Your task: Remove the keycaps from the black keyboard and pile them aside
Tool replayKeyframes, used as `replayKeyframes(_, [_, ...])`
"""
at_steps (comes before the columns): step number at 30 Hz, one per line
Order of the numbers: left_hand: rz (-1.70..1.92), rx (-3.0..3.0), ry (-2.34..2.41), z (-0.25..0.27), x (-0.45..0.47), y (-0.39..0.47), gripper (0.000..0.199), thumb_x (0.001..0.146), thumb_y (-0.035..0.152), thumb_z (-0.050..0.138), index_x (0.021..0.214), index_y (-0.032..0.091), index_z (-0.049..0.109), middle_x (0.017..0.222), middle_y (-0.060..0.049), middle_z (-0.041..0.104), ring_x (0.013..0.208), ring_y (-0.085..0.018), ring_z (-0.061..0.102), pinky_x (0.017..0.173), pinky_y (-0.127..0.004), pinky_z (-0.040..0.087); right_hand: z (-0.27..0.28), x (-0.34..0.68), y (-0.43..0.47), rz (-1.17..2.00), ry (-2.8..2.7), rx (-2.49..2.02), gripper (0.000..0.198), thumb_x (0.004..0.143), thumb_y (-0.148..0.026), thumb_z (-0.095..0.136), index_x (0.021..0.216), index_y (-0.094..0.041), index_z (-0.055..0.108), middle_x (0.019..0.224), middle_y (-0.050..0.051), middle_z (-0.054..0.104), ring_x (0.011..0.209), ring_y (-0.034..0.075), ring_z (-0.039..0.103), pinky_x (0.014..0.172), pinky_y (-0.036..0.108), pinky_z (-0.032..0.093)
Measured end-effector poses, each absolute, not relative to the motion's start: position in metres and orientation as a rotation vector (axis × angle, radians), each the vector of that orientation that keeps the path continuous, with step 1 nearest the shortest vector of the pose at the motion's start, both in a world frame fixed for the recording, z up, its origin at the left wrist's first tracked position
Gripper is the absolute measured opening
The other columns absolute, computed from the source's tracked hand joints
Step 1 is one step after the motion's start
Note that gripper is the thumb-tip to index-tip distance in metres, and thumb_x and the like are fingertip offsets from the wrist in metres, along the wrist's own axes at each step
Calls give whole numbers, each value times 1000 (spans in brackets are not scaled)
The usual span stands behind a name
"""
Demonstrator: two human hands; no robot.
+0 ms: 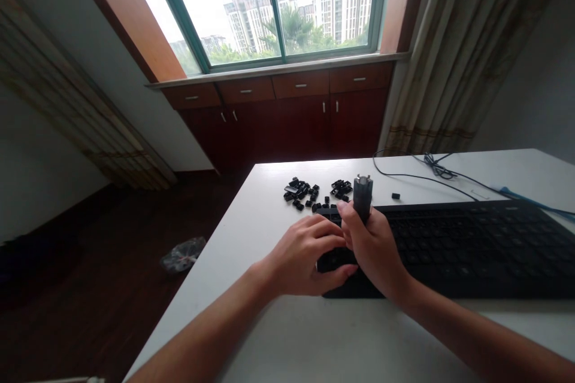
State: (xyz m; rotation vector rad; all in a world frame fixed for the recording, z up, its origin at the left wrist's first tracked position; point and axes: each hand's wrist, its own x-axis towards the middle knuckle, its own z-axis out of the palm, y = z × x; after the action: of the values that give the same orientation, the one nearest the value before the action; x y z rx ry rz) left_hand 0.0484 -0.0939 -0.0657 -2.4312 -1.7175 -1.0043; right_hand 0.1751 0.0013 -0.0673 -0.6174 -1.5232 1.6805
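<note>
A black keyboard (pixel 449 245) lies across the white table, its left end under both hands. My right hand (pixel 375 251) is closed around a dark grey tool (pixel 362 197), held upright over the keyboard's left part, with metal prongs at its top end. The tool's lower end is hidden by the hand. My left hand (pixel 309 254) rests on the keyboard's left end, palm down, thumb and fingers apart. Its fingertips reach close to my right hand, and no object shows in it. Beyond the keyboard lie loose black keycaps (pixel 300 191) in a scattered pile.
A smaller heap of black keycaps (pixel 341 187) lies behind the tool, and a single keycap (pixel 396 195) sits to its right. A black cable (pixel 438 166) is coiled at the back of the white table (pixel 233 251). A clear plastic bag (pixel 183 255) lies on the floor at left.
</note>
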Motion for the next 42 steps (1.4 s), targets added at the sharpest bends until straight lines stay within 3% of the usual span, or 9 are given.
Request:
replayKeyframes(4, [-939, -2424, -1729, -67, 47, -95, 19, 91, 36, 67, 100, 22, 77, 107, -7, 76, 90, -24, 66, 82, -40, 55, -72, 174, -2, 1669, -1600, -509, 36, 95, -45, 63, 70, -21, 52, 57, -5, 42, 52, 11, 36, 44, 24, 31])
replayKeyframes(11, [-942, -2360, -1892, -68, 54, -97, 15, 92, 39, 71, 96, 27, 79, 108, -4, 75, 93, -23, 66, 88, -41, 55, -73, 176, 1, 1847, -1518, -347, 41, 98, -41, 60, 65, -22, 44, 52, -8, 37, 45, 8, 30, 43, 24, 27])
replayKeyframes(20, [-1012, -2419, -1892, -68, 61, -98, 18, 97, 39, 66, 97, 23, 75, 106, -5, 75, 96, -23, 65, 90, -38, 56, -72, 179, 0, 1818, -1381, -245, 41, 99, -39, 60, 65, -22, 43, 50, -8, 41, 44, 8, 35, 44, 24, 31])
replayKeyframes(25, [-955, -2440, -1800, -66, 54, -96, 16, 100, 33, 64, 107, 24, 76, 108, -5, 75, 95, -21, 65, 88, -36, 56, -68, 175, 1, 1887, -1207, -299, 41, 93, -38, 67, 65, -23, 41, 49, -10, 35, 41, 7, 27, 40, 22, 25])
replayKeyframes(29, [-839, -2347, -1689, -69, 46, -96, 23, 100, 39, 62, 98, 20, 75, 96, -8, 71, 84, -20, 61, 76, -34, 56, -60, 173, 9, 1893, -1112, -393, 42, 89, -33, 69, 62, -23, 37, 49, -10, 32, 41, 6, 25, 38, 21, 24])
replayKeyframes(34, [-655, -2352, -1631, -73, 40, -96, 35, 105, 37, 53, 79, 17, 64, 72, -2, 60, 63, -14, 53, 56, -28, 45, -56, 170, 28, 1919, -1178, -447, 40, 84, -33, 73, 64, -23, 40, 49, -11, 32, 40, 6, 23, 36, 20, 20])
replayKeyframes(42, [-979, -2100, -1860, -77, 17, -95, 38, 103, 43, 58, 74, 17, 58, 73, 1, 54, 59, -10, 46, 57, -25, 40, -59, 185, 29, 2015, -1292, -522, 44, 86, -37, 73, 61, -22, 39, 50, -10, 33, 41, 6, 24, 37, 20, 21])
